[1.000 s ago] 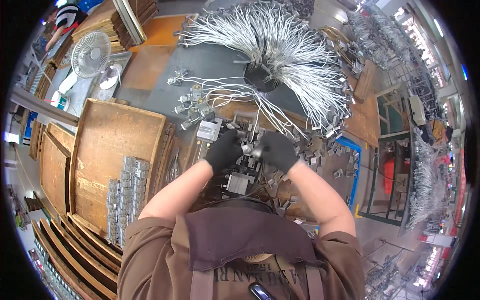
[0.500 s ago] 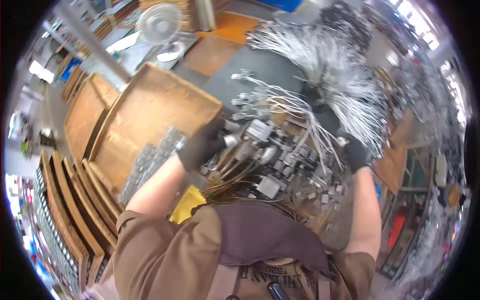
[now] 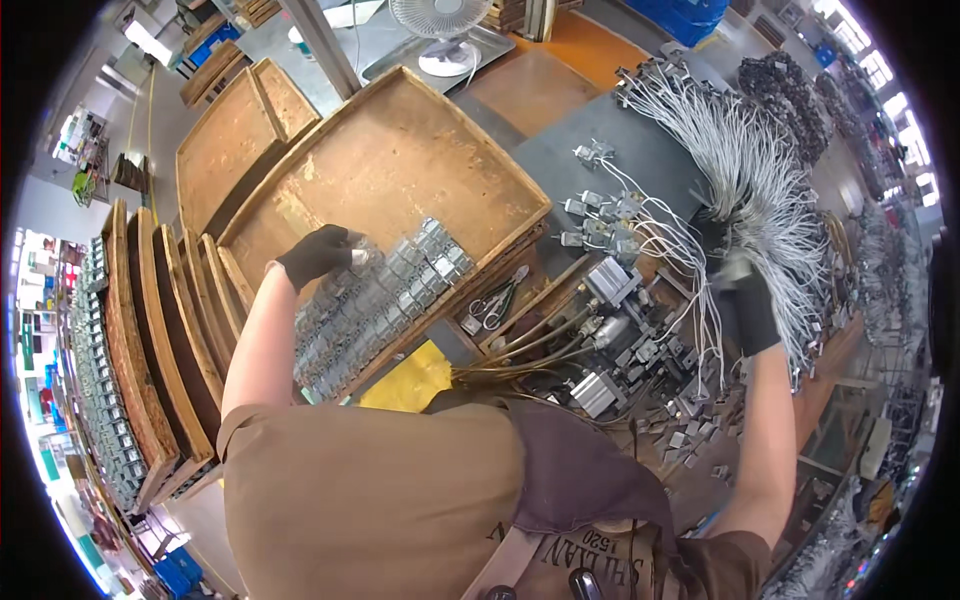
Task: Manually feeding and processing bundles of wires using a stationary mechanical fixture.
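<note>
My left hand (image 3: 318,256), in a dark glove with bare fingertips, is over the wooden tray on the left. Its thumb and fingers pinch a small shiny metal part (image 3: 371,262), blurred, at the far edge of several tight rows of metal parts (image 3: 385,300). My right hand (image 3: 748,308), gloved the same way, is beside the large bundle of white wires (image 3: 775,190); motion smears its fingertips, so any hold is hidden. Between the hands stands a bench fixture with metal blocks (image 3: 612,282). Wires with metal ends (image 3: 650,225) lie just beyond it.
The wooden tray (image 3: 300,165) reaches toward a white fan (image 3: 445,50). Scissors (image 3: 495,305) lie beside the fixture, near a yellow sheet (image 3: 412,378). Loose small metal pieces (image 3: 690,435) are scattered near me. More wooden trays (image 3: 150,370) stand stacked at the left.
My left hand has moved left and outward from beside the fixture to over the tray's metal parts. The view has swung left. My right hand remains beside the wires.
</note>
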